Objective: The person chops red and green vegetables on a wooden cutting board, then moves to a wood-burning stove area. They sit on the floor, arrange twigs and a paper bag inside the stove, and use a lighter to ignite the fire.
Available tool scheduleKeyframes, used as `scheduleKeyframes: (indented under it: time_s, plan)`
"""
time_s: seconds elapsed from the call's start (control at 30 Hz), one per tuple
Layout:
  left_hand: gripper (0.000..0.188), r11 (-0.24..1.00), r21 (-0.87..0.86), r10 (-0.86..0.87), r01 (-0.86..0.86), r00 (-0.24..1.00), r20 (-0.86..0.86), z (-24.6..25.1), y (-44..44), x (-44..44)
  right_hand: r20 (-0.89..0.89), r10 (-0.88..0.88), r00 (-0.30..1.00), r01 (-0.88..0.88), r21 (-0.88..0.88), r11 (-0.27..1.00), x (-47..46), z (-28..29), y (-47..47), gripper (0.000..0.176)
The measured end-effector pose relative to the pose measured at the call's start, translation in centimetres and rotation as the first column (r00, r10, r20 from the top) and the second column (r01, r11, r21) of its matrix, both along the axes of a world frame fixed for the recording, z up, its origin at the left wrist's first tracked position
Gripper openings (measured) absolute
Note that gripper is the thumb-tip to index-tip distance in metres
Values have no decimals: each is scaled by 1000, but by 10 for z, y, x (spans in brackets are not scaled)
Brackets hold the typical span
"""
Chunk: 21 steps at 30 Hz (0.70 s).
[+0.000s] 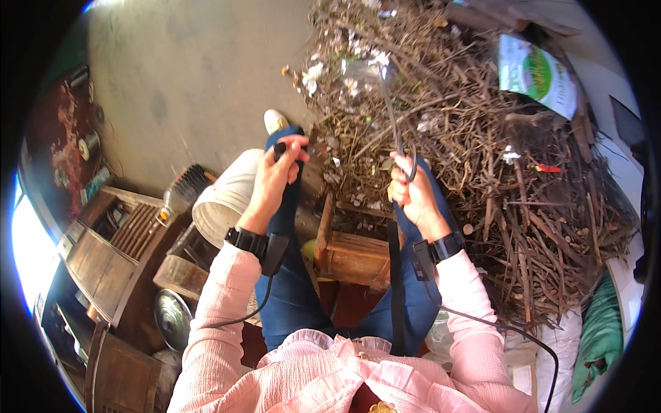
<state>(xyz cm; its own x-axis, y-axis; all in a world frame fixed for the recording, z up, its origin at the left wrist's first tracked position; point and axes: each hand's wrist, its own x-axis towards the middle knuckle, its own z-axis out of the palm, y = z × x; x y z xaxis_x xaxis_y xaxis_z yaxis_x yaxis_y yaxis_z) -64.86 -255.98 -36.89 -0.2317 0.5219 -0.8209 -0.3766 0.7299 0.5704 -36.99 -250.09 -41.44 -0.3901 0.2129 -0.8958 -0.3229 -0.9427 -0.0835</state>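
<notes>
My right hand [410, 193] grips the looped handle of a long, thin metal tool [395, 116], perhaps tongs. Its far end points away over a heap of twigs and dry sticks [480, 155]. Near that tip, a shiny, clear patch is blurred, so I cannot tell what it is. In my left hand [276, 173], held above my left knee, is a small black object [279, 150], mostly hidden by the fingers. Between my legs stands a small wooden box or stool [356, 255]. Bits of white litter [312, 77] lie among the twigs.
A whitish plastic bucket [219, 204] leans on its side at my left, beside a plastic bottle [178, 199] and wooden furniture [100, 271]. A round metal lid [173, 319] stands nearby. On the sticks lies a green-and-white packet [537, 75]; green cloth [599, 335] hangs at lower right.
</notes>
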Motion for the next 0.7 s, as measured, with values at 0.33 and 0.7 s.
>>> scheduleKeyframes:
  time_s: [0.33, 0.7]
  plan:
    - [26, 994, 93, 55, -59, 997, 52, -122, 17, 4, -61, 86, 994, -90, -57, 994, -35, -46, -42, 49]
    - [22, 926, 375, 67, -44, 997, -48, -99, 10, 14, -122, 274, 954, -256, 142, 956, -46, -60, -27, 42]
